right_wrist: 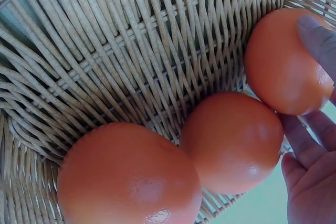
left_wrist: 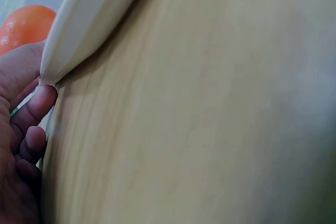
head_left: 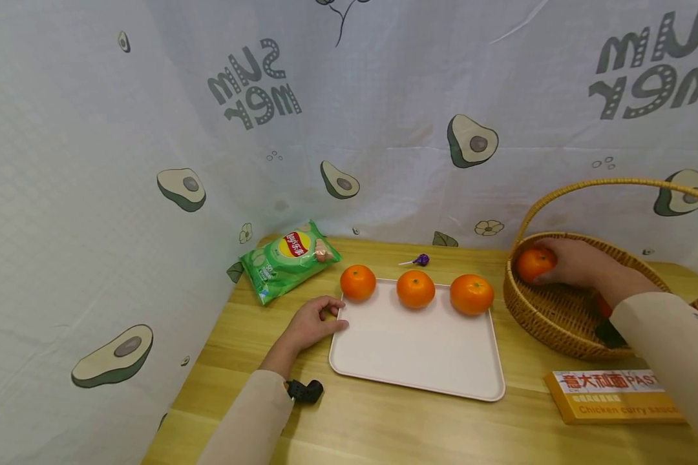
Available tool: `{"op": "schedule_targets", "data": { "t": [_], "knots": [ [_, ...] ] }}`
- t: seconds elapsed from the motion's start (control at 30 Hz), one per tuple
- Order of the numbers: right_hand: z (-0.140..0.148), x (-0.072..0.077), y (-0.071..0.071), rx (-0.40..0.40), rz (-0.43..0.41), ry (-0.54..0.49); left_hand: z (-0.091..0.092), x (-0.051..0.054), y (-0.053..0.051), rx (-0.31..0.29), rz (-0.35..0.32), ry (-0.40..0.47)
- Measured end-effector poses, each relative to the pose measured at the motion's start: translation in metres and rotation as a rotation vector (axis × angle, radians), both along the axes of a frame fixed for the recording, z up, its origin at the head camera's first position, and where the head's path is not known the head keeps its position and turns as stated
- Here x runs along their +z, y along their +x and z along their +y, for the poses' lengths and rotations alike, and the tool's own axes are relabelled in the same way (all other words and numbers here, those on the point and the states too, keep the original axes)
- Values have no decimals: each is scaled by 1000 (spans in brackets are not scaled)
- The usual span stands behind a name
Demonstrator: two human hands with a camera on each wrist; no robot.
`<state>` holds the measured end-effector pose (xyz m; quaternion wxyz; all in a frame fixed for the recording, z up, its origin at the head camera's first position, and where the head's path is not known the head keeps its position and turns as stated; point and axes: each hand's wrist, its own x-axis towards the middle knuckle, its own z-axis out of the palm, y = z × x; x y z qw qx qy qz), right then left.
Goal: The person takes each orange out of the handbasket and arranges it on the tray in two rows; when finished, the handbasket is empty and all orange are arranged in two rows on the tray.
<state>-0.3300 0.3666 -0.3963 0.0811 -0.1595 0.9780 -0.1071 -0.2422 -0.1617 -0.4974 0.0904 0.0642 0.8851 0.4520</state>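
My right hand [head_left: 581,261] reaches into a wicker basket [head_left: 526,313] and grips a mandarin orange [head_left: 532,265] by the basket's left side. In the right wrist view the thumb lies on top of that orange and the fingers come under it. Two more oranges, a middle one [right_wrist: 231,142] and a nearer one [right_wrist: 128,177], rest in the basket beside it. With thumb and fingers my left hand [head_left: 313,323] pinches the left rim of a pale tray [head_left: 419,352]. Three oranges, left [head_left: 357,282], middle [head_left: 415,289] and right [head_left: 472,294], line the tray's far edge.
A green chip bag [head_left: 291,259] lies behind my left hand. Beyond the tray is a purple lollipop [head_left: 421,259]. A yellow pasta box [head_left: 611,403] lies in front of the basket, partly under my right sleeve. The basket's handle [head_left: 605,183] arches above my right hand.
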Motion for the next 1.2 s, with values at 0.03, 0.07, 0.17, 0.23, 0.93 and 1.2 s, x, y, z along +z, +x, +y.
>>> {"op": "schedule_targets", "data": {
  "t": [0.03,0.07,0.17,0.23,0.93,1.2],
  "knots": [
    [0,0,0,3,1,2,0,0,0,-1,1,3],
    [0,1,1,5,3,4,0,1,0,-1,3,4],
    [-1,1,1,7,9,4,0,1,0,-2,7,7],
    [-2,2,1,9,11,6,1,1,0,0,4,10],
    [-10,28,9,-19,60,16,1,3,1,0,4,20],
    [-14,40,19,-17,85,20,0,1,1,1,4,17]
  ]
}}
